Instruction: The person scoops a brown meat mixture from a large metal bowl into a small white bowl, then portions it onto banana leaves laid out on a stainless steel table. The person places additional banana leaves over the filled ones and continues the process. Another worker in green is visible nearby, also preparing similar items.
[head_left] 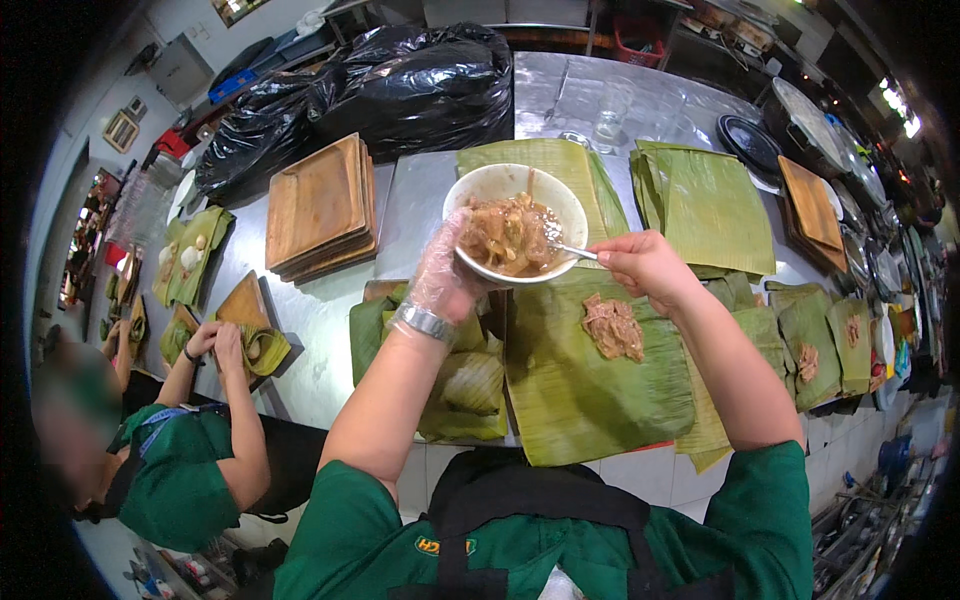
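Note:
In my gloved left hand I hold up a white bowl by its left side. Brown saucy shredded meat fills much of it. My bare right hand is closed on the handle of a metal spoon, its head hidden in the meat. Beneath the bowl lies a large green banana leaf, with a mound of the same meat on its right part. Folded banana leaves lie below my left wrist, partly covered by my arm.
Stacked wooden trays stand at left, before black plastic bags. Banana leaf stacks lie at the back right. More leaves with meat line the right edge. At left, a co-worker's hands handle a leaf on a wooden tray.

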The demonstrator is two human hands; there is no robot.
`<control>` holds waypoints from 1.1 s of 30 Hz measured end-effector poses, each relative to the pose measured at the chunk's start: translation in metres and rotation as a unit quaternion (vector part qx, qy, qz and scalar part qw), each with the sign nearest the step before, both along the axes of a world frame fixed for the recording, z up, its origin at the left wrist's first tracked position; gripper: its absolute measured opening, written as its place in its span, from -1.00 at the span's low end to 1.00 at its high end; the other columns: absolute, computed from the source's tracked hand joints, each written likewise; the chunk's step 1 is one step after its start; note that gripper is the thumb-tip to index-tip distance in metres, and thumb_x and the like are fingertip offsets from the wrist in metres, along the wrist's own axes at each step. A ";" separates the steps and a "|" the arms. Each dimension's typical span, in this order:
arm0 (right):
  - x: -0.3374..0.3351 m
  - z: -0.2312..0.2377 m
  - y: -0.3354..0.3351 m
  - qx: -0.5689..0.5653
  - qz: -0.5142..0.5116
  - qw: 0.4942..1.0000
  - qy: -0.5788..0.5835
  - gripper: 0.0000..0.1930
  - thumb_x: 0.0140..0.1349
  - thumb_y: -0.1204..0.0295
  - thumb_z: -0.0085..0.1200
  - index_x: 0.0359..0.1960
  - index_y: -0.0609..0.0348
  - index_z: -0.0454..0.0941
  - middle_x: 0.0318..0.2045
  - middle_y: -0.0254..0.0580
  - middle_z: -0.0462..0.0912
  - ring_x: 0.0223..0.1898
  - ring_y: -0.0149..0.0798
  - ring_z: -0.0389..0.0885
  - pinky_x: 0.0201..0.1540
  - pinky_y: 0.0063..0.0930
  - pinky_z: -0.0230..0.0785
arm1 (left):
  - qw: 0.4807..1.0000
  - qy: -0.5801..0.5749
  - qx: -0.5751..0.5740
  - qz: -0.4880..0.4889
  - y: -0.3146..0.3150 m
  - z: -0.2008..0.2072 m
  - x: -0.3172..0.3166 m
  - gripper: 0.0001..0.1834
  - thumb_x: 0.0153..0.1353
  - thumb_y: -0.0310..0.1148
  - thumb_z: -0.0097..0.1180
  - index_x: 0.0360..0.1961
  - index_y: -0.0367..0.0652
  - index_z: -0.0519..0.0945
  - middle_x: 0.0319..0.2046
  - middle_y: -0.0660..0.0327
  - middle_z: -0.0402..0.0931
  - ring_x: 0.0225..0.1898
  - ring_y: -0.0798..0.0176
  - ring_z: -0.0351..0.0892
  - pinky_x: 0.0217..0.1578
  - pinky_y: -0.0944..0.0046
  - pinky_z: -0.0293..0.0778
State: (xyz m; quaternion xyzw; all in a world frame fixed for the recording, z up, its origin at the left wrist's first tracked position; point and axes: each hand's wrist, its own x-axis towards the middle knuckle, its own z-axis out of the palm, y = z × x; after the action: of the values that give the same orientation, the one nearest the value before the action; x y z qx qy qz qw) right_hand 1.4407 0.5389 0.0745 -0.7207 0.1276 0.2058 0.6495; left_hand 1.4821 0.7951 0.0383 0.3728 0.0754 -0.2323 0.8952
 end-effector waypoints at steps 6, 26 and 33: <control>0.031 0.001 -0.004 0.024 -0.050 0.998 -0.024 -0.79 0.22 0.46 0.10 -0.15 0.27 0.61 -0.72 -0.54 0.29 -0.72 -0.60 0.13 -0.68 -0.66 -0.14 | 0.999 0.009 0.046 0.013 0.010 -0.011 0.027 -0.34 0.19 -0.07 0.10 0.24 -0.15 0.25 0.16 0.04 0.36 0.15 -0.04 0.39 0.08 -0.20 0.39; 0.133 -0.133 -0.030 -0.464 -0.029 0.850 -0.246 -0.78 0.14 0.40 0.08 -0.19 0.11 0.65 -0.36 0.00 0.67 -0.35 -0.01 0.65 -0.26 -0.20 0.46 | 0.995 -0.044 0.023 0.088 0.069 0.032 0.045 -0.27 0.02 -0.28 0.09 0.25 -0.22 0.20 0.12 -0.08 0.36 0.10 -0.13 0.45 -0.04 -0.29 0.51; 0.122 -0.128 -0.030 -0.611 0.058 0.677 -0.406 -0.67 0.07 0.56 -0.03 -0.09 0.11 0.57 -0.42 -0.03 0.61 -0.39 0.00 0.62 -0.35 -0.16 0.46 | 0.994 -0.050 0.002 0.100 0.101 0.048 0.028 -0.29 0.01 -0.33 0.11 0.22 -0.27 0.22 0.09 -0.06 0.40 0.07 -0.08 0.48 -0.03 -0.05 0.57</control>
State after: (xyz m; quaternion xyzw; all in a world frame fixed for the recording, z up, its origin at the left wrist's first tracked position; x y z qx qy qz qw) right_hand 1.5631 0.5092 -0.0532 -0.9759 -0.0929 -0.1935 0.0390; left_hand 1.5102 0.8964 0.0866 0.3761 0.0677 -0.1220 0.9160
